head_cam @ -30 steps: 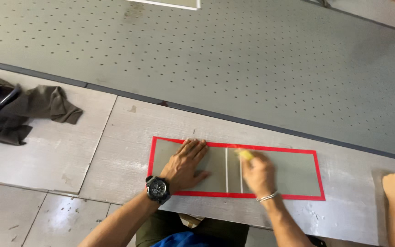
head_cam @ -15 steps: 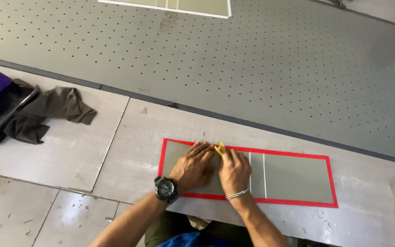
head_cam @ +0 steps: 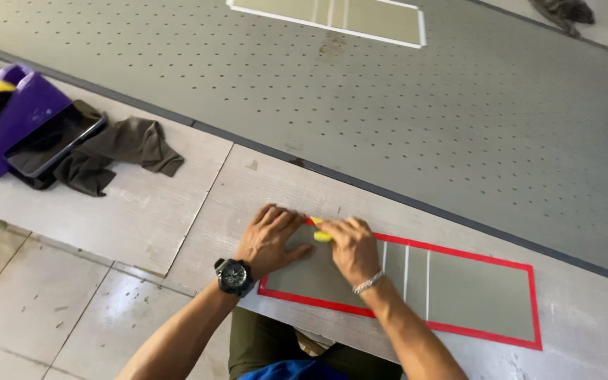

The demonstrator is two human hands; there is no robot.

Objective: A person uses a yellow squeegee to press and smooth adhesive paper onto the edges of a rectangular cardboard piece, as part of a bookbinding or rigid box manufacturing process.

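A grey-green rectangular sheet (head_cam: 473, 295) bordered with red tape lies on a pale board (head_cam: 248, 190) in front of me. My left hand (head_cam: 270, 238), with a black watch on the wrist, presses flat on the sheet's left end. My right hand (head_cam: 350, 246), wearing a thin bracelet, grips a small yellow tool (head_cam: 321, 236) against the sheet's upper-left corner, right beside the left hand. Thin white lines cross the sheet to the right of my hands.
A large perforated grey table surface (head_cam: 388, 119) stretches beyond the board. A purple tape dispenser (head_cam: 8, 112) with a yellow roll, a dark phone (head_cam: 54, 144) and a dark cloth (head_cam: 117, 151) lie at the left. Another sheet, edged white (head_cam: 360, 17), lies far away.
Both hands have slid left along the sheet, from its middle to its left end. The view has shifted so the purple dispenser now shows at the left.
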